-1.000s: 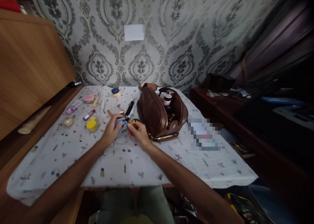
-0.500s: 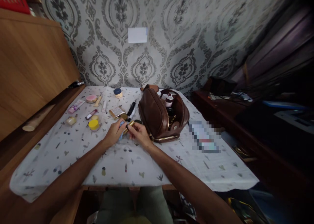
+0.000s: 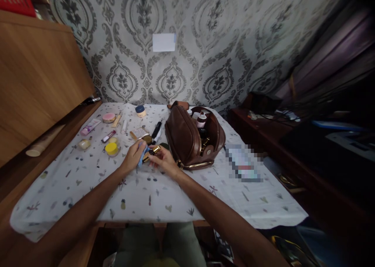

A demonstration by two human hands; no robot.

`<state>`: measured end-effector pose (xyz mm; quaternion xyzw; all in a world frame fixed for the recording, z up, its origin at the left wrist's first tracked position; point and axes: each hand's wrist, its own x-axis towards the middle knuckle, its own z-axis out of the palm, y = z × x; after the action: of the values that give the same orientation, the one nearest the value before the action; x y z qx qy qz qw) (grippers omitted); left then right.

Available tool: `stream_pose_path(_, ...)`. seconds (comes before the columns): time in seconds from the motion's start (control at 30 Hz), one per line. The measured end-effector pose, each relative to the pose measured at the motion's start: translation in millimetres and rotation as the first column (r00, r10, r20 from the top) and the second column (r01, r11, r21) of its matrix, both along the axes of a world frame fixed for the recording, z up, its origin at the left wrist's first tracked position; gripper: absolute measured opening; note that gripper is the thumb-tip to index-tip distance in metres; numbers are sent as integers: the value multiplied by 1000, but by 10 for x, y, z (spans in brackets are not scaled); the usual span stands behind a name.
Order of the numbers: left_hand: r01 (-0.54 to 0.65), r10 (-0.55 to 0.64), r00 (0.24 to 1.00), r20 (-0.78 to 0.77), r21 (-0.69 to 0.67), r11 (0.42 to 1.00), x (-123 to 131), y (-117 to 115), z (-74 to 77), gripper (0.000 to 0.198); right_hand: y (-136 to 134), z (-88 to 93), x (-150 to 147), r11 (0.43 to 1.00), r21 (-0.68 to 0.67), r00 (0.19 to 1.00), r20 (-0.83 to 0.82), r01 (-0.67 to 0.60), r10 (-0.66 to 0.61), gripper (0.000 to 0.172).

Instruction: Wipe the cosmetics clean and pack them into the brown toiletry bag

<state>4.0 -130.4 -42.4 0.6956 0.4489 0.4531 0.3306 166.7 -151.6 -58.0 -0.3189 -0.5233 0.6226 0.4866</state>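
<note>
My left hand is closed on a light blue cloth. My right hand grips a shiny gold and black cosmetic tube, which lies slanted between the two hands, close against the cloth. Just right of my right hand stands an open brown makeup bag, with a pink-and-white jar and other containers inside. Beyond my fingers are a glittery gold-edged palette and a black tube. A dark round item is partly hidden behind the right hand.
On the patterned white tablecloth, left side, lie a yellow-lidded jar, a pink round compact, a purple-and-white tube and a blue-lidded jar. A blurred-out phone-like object lies right. A wooden cabinet borders the left.
My hands have drawn slightly apart, and the left hand with the blue cloth has shifted a little left. More of the gold and black tube shows in my right hand.
</note>
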Motion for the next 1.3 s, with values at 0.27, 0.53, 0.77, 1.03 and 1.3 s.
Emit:
stream_pose_path(0.27,176,-171,977,-129,33,984,-38,-35,29,38,29,29,24,995,-6,995,3,102,-102,49)
stream_pose_path(0.53,203,-194,954,-230,16,979,-32,-39,20,45,12,74,50,989,-14,989,12,145,-145,51)
stream_pose_path(0.77,287,-294,954,-51,-114,951,-31,-90,73,42,30,81,90,982,14,980,55,188,-189,52)
stream_pose_path(1.03,281,-277,960,48,-186,942,-35,-55,39,43,50,105,134,980,-39,981,-3,194,-194,55)
stream_pose_path(1.3,234,-217,971,102,-191,953,-28,-34,28,37,56,124,127,970,-58,971,-15,238,-239,51)
